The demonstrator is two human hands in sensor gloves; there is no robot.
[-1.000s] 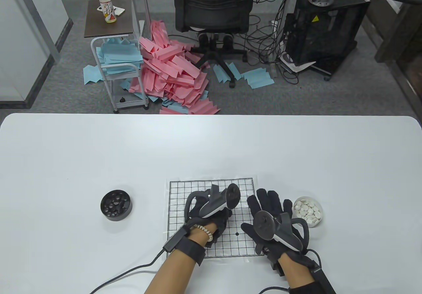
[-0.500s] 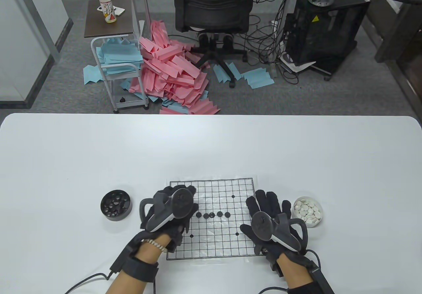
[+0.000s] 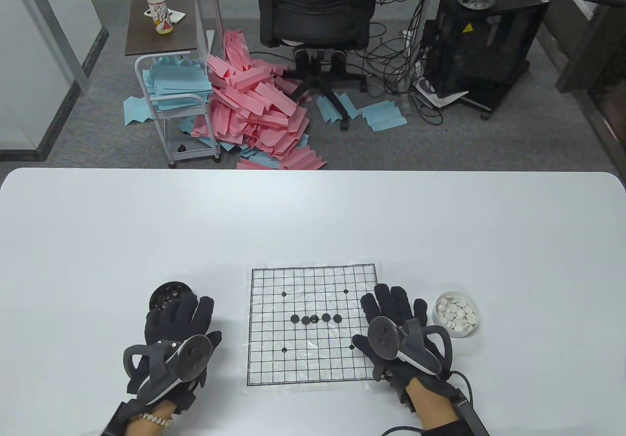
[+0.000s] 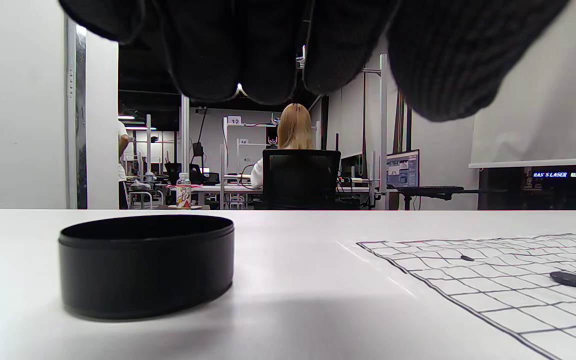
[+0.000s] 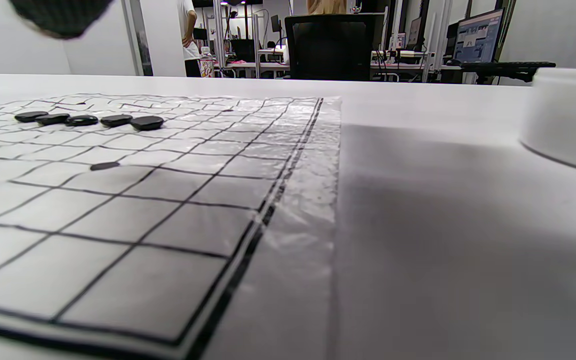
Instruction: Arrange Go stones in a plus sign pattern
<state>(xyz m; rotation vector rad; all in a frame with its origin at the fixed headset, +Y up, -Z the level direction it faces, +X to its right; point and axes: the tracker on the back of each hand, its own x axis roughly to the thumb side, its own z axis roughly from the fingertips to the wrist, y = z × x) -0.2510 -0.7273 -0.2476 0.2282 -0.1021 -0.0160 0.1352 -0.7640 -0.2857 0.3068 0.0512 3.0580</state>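
Table view: left hand (image 3: 173, 338) lies left of the grid board (image 3: 313, 326), fingers spread and extended, their tips over the near rim of the black bowl (image 3: 168, 295). Whether they touch the bowl or the stones in it cannot be told. Nothing is seen pinched between them. Left wrist view: gloved fingers (image 4: 268, 45) hang from the top edge, above and apart from the table (image 4: 288, 300); the black bowl (image 4: 145, 265) sits near left, and the board's corner (image 4: 493, 285) is to the right.

Right hand (image 3: 403, 338) rests at the board's right edge, fingers splayed flat and open, overlapping the edge of the sheet; it holds nothing. White bowl (image 3: 457, 313) of white stones stands just right of it, apart from the fingers.

Black stones (image 3: 316, 318): five in a horizontal row at mid-board, touching or nearly so. Right wrist view shows the same row (image 5: 88, 120) at far left on the plastic-covered grid (image 5: 168, 200), with the white bowl's wall (image 5: 568, 120) at right.
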